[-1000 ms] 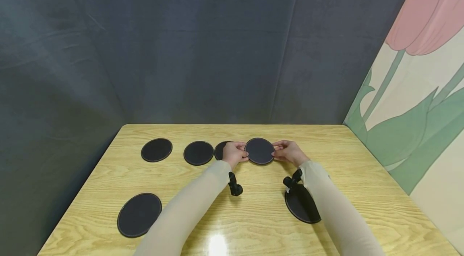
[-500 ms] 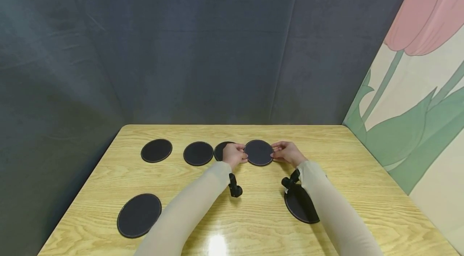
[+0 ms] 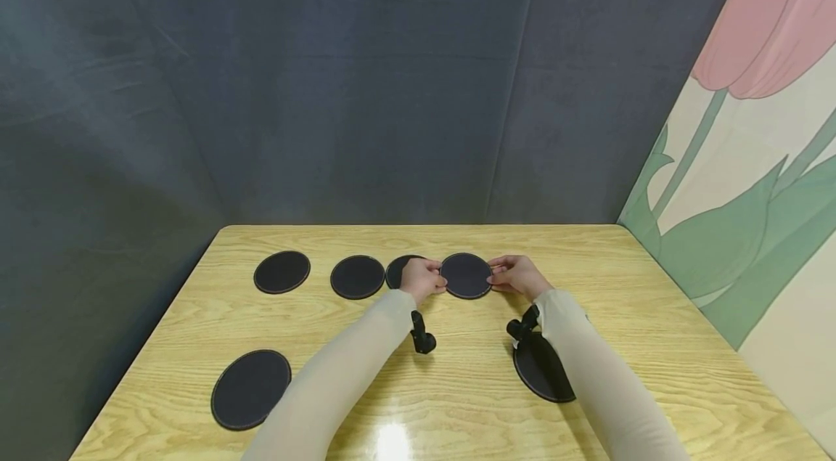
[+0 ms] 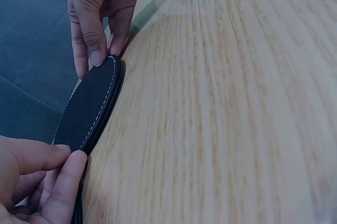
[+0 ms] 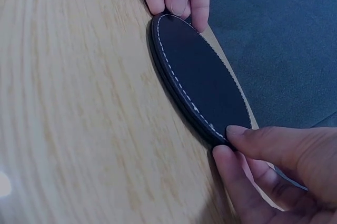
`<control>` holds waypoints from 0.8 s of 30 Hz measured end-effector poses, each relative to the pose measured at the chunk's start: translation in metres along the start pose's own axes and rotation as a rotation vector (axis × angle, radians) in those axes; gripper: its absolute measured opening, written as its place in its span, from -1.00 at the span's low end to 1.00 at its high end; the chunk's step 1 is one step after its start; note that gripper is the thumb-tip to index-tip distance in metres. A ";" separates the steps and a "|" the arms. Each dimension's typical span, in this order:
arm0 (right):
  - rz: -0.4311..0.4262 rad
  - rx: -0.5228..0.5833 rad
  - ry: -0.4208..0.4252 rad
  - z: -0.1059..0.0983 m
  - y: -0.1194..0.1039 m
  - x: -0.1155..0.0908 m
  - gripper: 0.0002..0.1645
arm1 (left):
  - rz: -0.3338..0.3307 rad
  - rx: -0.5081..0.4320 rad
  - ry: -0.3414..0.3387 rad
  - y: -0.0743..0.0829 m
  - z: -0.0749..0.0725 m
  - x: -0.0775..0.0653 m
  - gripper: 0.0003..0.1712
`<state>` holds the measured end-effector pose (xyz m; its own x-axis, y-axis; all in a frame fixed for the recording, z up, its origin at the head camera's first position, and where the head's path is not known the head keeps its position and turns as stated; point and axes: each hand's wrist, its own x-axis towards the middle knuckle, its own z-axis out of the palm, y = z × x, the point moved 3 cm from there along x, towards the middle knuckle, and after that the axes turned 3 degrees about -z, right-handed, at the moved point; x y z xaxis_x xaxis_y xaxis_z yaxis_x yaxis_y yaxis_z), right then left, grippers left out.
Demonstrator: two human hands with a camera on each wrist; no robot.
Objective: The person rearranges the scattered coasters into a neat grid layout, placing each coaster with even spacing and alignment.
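A round black coaster (image 3: 466, 275) with pale stitching round its rim lies between my two hands near the back of the table. My left hand (image 3: 421, 279) pinches its left edge, thumb and fingertips at the rim. Opposite, my right hand (image 3: 520, 276) pinches the right edge. Both wrist views show the stitched coaster (image 5: 202, 77) close over the wood, with a second dark layer along its edge, like another coaster under it. Just left of it, another black coaster (image 3: 397, 271) is partly hidden behind my left hand.
Two more black coasters, one at the far left (image 3: 282, 271) and one nearer the middle (image 3: 357, 276), continue the back row. Larger black discs lie at front left (image 3: 251, 390) and under the right forearm (image 3: 542, 370). A dark curtain (image 3: 392, 83) hangs behind the wooden table (image 3: 457, 388).
Between both hands, the coaster has come down slightly and shifted a little left, then settled. The right hand moved left with it; the left hand stayed almost still.
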<state>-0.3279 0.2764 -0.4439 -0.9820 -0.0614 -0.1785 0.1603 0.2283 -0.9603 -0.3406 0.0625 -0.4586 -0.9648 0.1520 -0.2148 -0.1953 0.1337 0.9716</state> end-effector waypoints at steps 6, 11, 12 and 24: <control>0.016 -0.006 0.006 -0.001 0.001 0.000 -0.37 | -0.014 -0.019 -0.030 0.001 -0.001 -0.001 -0.43; 0.031 -0.027 0.013 -0.001 0.000 0.001 -0.40 | -0.026 -0.025 -0.051 0.004 -0.001 -0.004 -0.43; 0.033 -0.031 0.011 -0.001 0.000 0.001 -0.41 | -0.025 -0.024 -0.053 0.006 -0.001 -0.006 -0.43; 0.038 -0.056 0.002 0.000 -0.003 0.000 -0.41 | -0.035 -0.024 -0.087 0.009 -0.002 -0.011 -0.40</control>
<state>-0.3284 0.2756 -0.4410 -0.9755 -0.0498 -0.2145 0.1920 0.2843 -0.9393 -0.3324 0.0597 -0.4472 -0.9386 0.2318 -0.2555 -0.2338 0.1170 0.9652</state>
